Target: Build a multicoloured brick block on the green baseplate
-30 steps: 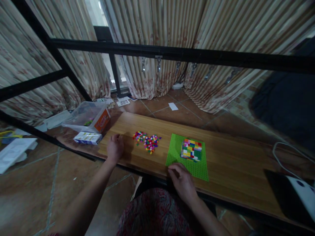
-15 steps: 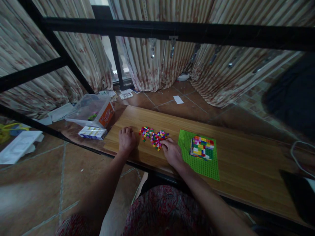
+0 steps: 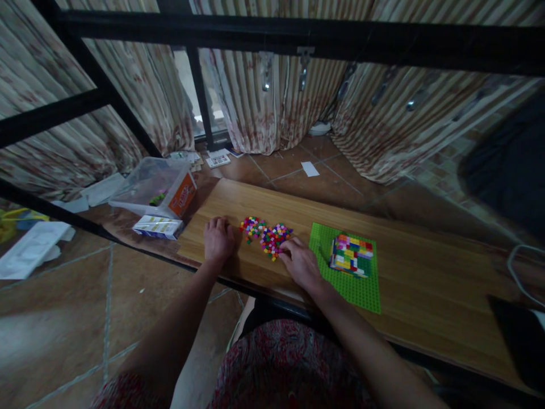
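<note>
A loose pile of small colourful toy bricks [image 3: 272, 238] lies spread on the wooden table [image 3: 255, 201]. At the pile's right edge is my right hand [image 3: 300, 264], thumb and fingertips pinched together among the bricks; anything between them is too small to make out. To the left of the pile, my left hand [image 3: 218, 243] rests on the tabletop with fingers curled under, and its palm side is hidden. A green studded baseplate [image 3: 357, 295] sits right of my right hand. On it stands a block-shaped build of multicoloured bricks [image 3: 351, 255].
Beyond the table's left end are a clear plastic tub [image 3: 147, 184] with an orange label and a small white-and-blue box [image 3: 157, 226]. A black flat object [image 3: 513, 341] and a white cable [image 3: 517, 278] lie at the right end. A dark metal frame [image 3: 255, 34] crosses above.
My right hand has shifted very slightly right along the pile's edge, still pinched. My left hand stays in place. The camera view has tilted a little.
</note>
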Demonstrator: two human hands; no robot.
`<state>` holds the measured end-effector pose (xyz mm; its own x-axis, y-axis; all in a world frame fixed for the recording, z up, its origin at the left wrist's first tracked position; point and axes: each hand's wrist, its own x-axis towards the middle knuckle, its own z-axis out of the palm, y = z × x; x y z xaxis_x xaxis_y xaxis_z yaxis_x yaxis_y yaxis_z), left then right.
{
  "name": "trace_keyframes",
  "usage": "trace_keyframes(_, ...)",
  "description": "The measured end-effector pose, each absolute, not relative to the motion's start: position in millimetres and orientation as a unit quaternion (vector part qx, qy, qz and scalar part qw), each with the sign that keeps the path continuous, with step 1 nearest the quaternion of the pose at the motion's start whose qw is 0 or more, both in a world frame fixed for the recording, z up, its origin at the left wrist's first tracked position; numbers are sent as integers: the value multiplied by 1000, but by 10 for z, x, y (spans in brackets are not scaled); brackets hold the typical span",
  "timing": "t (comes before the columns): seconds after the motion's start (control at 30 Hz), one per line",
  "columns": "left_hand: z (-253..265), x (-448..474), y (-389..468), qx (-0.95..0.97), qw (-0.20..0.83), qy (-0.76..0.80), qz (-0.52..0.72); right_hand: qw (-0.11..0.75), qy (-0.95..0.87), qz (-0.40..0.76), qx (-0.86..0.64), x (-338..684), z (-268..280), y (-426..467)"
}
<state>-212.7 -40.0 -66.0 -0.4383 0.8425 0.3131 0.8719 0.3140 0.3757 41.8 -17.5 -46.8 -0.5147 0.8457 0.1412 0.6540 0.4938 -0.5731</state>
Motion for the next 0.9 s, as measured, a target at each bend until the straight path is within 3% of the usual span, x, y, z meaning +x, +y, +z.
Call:
trace_keyframes(0.2, -646, -2138, -410, -536, 42, -807, -246, 218, -828, 254, -449, 405, -380, -232)
trace_keyframes(0.4, -654, -2181, -404, -544, 53, -799, -251, 336, -741, 326, -481, 811, -166, -480)
trace_keyframes(0.57, -676, -2218, -390, -556, 60, -793, -243, 406, -642, 297, -579, 1446, -71, -408)
trace_keyframes(0.9, -655, -2210, -383, -554, 56, -792, -249, 339, -682, 149, -631, 1547, -102, -127)
